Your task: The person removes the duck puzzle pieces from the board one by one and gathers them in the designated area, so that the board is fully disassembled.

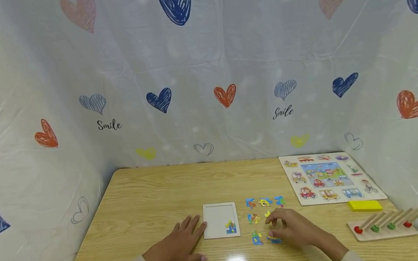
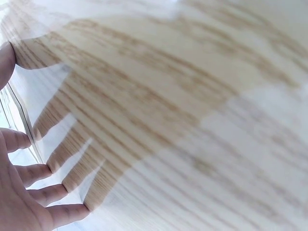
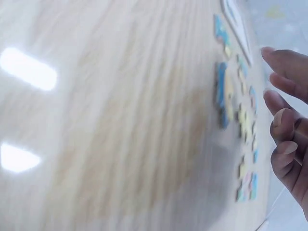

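Observation:
A small white puzzle tray (image 1: 215, 220) lies mid-table with one blue and yellow piece (image 1: 231, 228) in its lower right corner. My left hand (image 1: 182, 241) rests on the table with fingers spread, index fingertip at the tray's left edge; its fingers (image 2: 36, 173) lie fairly straight in the left wrist view. Right of the tray, several jigsaw pieces (image 1: 257, 238) lie in loose rows. Over their lower right part hovers my right hand (image 1: 289, 226), fingers bent and thumb apart. In the right wrist view, the hand (image 3: 291, 120) holds nothing and sits above the pieces (image 3: 225, 96).
A larger vehicle picture board (image 1: 326, 177) lies at the back right. In front of it are a yellow block (image 1: 365, 205) and a wooden stand with slanted pegs and red and green beads (image 1: 383, 228). A heart-printed curtain (image 1: 201, 127) surrounds the wooden table (image 1: 154, 191).

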The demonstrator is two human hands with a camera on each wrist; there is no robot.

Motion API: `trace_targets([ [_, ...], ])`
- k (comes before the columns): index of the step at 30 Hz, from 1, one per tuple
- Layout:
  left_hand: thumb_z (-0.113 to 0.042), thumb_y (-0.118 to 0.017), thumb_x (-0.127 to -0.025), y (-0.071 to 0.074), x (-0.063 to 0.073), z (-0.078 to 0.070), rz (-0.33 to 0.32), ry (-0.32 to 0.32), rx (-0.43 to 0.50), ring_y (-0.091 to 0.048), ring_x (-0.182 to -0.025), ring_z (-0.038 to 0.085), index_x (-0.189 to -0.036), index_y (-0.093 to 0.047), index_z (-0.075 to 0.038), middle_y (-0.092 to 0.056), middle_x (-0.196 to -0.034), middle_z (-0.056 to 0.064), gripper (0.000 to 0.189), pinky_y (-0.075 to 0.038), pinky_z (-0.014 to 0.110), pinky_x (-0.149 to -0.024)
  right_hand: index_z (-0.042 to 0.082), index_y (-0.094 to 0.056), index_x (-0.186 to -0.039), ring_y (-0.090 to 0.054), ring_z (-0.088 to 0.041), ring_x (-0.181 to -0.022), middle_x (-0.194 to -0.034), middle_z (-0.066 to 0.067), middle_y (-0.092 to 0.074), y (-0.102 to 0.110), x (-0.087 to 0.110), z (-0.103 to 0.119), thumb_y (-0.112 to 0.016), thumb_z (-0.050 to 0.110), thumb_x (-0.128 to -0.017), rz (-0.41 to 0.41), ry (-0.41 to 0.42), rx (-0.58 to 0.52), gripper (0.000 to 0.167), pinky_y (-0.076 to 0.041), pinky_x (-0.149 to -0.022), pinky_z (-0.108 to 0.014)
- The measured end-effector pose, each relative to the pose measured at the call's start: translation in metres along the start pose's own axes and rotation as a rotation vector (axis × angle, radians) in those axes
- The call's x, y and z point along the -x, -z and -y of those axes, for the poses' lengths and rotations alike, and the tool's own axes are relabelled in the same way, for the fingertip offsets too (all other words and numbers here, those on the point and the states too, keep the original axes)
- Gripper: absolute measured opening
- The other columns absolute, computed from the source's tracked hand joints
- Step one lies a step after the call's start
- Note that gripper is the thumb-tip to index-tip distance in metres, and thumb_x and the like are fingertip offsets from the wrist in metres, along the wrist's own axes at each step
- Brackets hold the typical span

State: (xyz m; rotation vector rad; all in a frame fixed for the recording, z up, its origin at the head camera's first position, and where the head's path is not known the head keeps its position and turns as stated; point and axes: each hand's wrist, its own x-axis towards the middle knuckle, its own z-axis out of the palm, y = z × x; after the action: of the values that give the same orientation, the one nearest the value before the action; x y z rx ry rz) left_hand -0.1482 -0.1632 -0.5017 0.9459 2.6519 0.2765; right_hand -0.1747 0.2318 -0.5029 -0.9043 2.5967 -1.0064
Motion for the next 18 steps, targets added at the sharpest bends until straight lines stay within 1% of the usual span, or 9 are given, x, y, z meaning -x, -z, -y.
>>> trace_targets([
  [6,-0.067,-0.051,-0.095,-0.001,0.001,0.002,-0.008,-0.002,-0.007,-0.024,-0.149,0.049,-0.159,-0.027,-0.010,-0.022,-0.164,0.023,0.089,-0.034,0.069,-0.109,0.008,-0.070,-0.113,-0.049,-0.003,-0.065,-0.098,0.002,-0.066,-0.013,-0.035,0.020,-0.073,0.032,-0.093,0.019,0.040,-0.060,0.032,-0.047,-0.058,-0.020],
  [8,-0.067,-0.050,-0.095,-0.002,0.001,0.003,-0.009,-0.005,-0.008,-0.024,-0.148,0.049,-0.159,-0.027,-0.010,-0.022,-0.164,0.023,0.089,-0.034,0.069,-0.109,0.009,-0.070,-0.114,-0.050,-0.004,-0.065,-0.099,0.001,-0.065,-0.020,-0.046,0.025,-0.074,0.032,-0.092,0.032,0.031,-0.074,0.032,-0.048,-0.059,-0.022],
  [10,-0.067,-0.050,-0.095,-0.002,0.001,0.003,-0.010,-0.006,-0.006,-0.024,-0.148,0.049,-0.159,-0.027,-0.010,-0.022,-0.164,0.023,0.089,-0.033,0.069,-0.109,0.011,-0.070,-0.113,-0.053,-0.006,-0.073,-0.098,0.003,-0.065,-0.029,-0.056,0.029,-0.075,0.034,-0.091,0.041,0.024,-0.064,0.032,-0.052,-0.067,-0.026],
  [11,-0.067,-0.051,-0.095,-0.002,0.001,0.003,-0.009,-0.006,-0.006,-0.024,-0.148,0.049,-0.159,-0.027,-0.010,-0.022,-0.164,0.023,0.089,-0.034,0.069,-0.109,0.013,-0.070,-0.113,-0.054,-0.006,-0.077,-0.097,0.004,-0.065,-0.033,-0.061,0.029,-0.076,0.035,-0.090,0.043,0.021,-0.052,0.032,-0.054,-0.077,-0.031],
  [13,-0.067,-0.050,-0.095,-0.002,0.001,0.003,-0.006,-0.001,-0.007,-0.024,-0.149,0.048,-0.160,-0.026,-0.010,-0.022,-0.164,0.023,0.089,-0.034,0.068,-0.109,0.015,-0.071,-0.112,-0.057,-0.008,-0.085,-0.097,0.007,-0.065,-0.041,-0.069,0.031,-0.077,0.035,-0.089,0.042,0.015,-0.028,0.032,-0.050,-0.099,-0.044],
  [14,-0.068,-0.050,-0.095,-0.002,0.001,0.003,-0.004,0.002,-0.009,-0.024,-0.149,0.048,-0.160,-0.026,-0.011,-0.021,-0.164,0.022,0.089,-0.034,0.068,-0.110,0.016,-0.071,-0.112,-0.057,-0.008,-0.088,-0.097,0.008,-0.065,-0.044,-0.072,0.032,-0.078,0.036,-0.088,0.041,0.007,-0.012,0.032,-0.048,-0.100,-0.048],
  [16,-0.069,-0.050,-0.094,-0.003,0.001,0.003,-0.001,0.010,-0.013,-0.024,-0.149,0.047,-0.160,-0.026,-0.012,-0.021,-0.165,0.022,0.090,-0.034,0.067,-0.110,0.016,-0.071,-0.111,-0.058,-0.009,-0.094,-0.099,0.008,-0.066,-0.049,-0.077,0.035,-0.080,0.036,-0.086,0.037,-0.004,0.013,0.033,-0.048,-0.102,-0.046],
  [17,-0.070,-0.049,-0.094,-0.003,0.001,0.003,-0.001,0.012,-0.018,-0.024,-0.149,0.047,-0.160,-0.026,-0.012,-0.021,-0.165,0.021,0.090,-0.034,0.067,-0.110,0.016,-0.071,-0.111,-0.059,-0.009,-0.093,-0.099,0.007,-0.066,-0.051,-0.079,0.037,-0.081,0.035,-0.085,0.037,-0.015,0.024,0.034,-0.049,-0.101,-0.043],
  [18,-0.070,-0.049,-0.094,-0.003,0.001,0.003,-0.001,0.014,-0.019,-0.024,-0.149,0.047,-0.160,-0.026,-0.012,-0.021,-0.165,0.021,0.090,-0.034,0.067,-0.110,0.016,-0.071,-0.111,-0.059,-0.010,-0.093,-0.100,0.007,-0.066,-0.053,-0.080,0.039,-0.081,0.035,-0.085,0.040,-0.028,0.033,0.034,-0.051,-0.094,-0.037],
])
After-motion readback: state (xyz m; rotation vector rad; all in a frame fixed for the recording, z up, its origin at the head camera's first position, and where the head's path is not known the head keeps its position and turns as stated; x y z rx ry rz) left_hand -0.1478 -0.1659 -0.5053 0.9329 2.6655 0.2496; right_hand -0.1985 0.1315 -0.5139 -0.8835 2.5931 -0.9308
